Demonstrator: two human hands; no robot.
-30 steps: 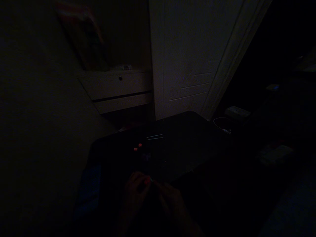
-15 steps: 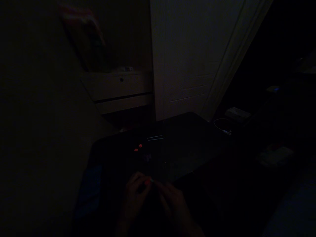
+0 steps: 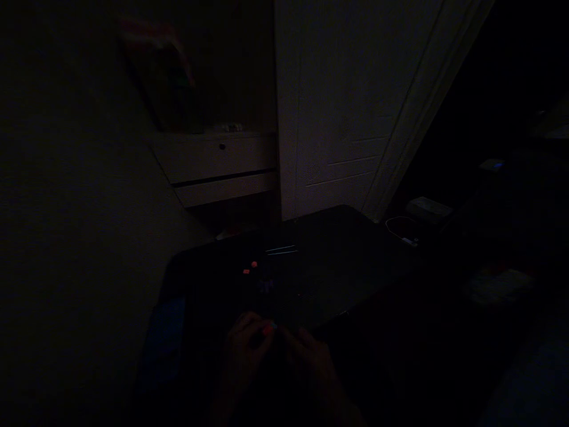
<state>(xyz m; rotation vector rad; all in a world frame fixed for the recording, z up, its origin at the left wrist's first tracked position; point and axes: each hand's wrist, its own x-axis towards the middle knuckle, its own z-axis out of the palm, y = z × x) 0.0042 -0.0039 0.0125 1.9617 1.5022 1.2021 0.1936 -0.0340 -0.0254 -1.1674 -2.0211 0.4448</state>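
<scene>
The scene is very dark. My left hand (image 3: 244, 341) is closed in a pinch on a small orange-red piece (image 3: 267, 329) with a pale bluish tip; its exact kind does not show. Just right of that tip are the fingertips of my right hand (image 3: 311, 356), bent together; whatever they hold is lost in the dark. Beyond my hands, two small orange-red pieces (image 3: 250, 268) lie on the dark table (image 3: 329, 255). Nearer to me than these is a dim purplish cluster (image 3: 265, 286). Two thin pale sticks (image 3: 281, 250) lie farther back.
A bluish flat object (image 3: 164, 332) is at the table's left side. Behind the table stand a drawer unit (image 3: 240, 157) and a pale panelled door (image 3: 333, 118). Off to the right are a white box (image 3: 429, 209), a looped cable (image 3: 393, 225) and a pale bundle (image 3: 500, 286).
The view has shifted slightly. My right fingertips have drawn a little back from the piece, and its bluish tip shows more clearly. My left hand keeps its pinch.
</scene>
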